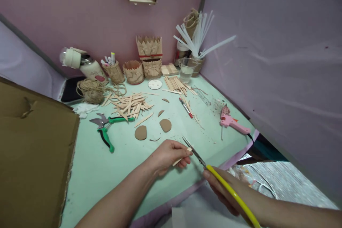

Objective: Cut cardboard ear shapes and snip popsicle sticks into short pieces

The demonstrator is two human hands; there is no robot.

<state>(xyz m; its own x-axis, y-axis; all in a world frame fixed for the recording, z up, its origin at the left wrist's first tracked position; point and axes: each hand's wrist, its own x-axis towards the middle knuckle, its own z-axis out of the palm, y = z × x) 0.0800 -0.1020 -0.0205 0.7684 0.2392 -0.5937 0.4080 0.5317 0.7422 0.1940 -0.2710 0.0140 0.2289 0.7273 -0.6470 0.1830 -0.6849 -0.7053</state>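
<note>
While the left hand (pixel 170 154) pinches a thin wooden stick (pixel 177 161), the right hand (pixel 220 193) is wrapped around yellow-handled scissors (pixel 217 177), their blades at the stick's tip, near the front table edge (pixel 160 210). Green tabletop (pixel 104 172) extends leftward to the cardboard (pixel 37 149); marks on the bottle (pixel 91 68) are too small to read.

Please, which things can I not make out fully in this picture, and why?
In the head view:
Scissors: handle end cut off by the bottom edge.
Wooden stick: middle hidden by the left hand.
Cardboard: cut off by the left and bottom edges.
Clear strip: markings too small to read.
</note>
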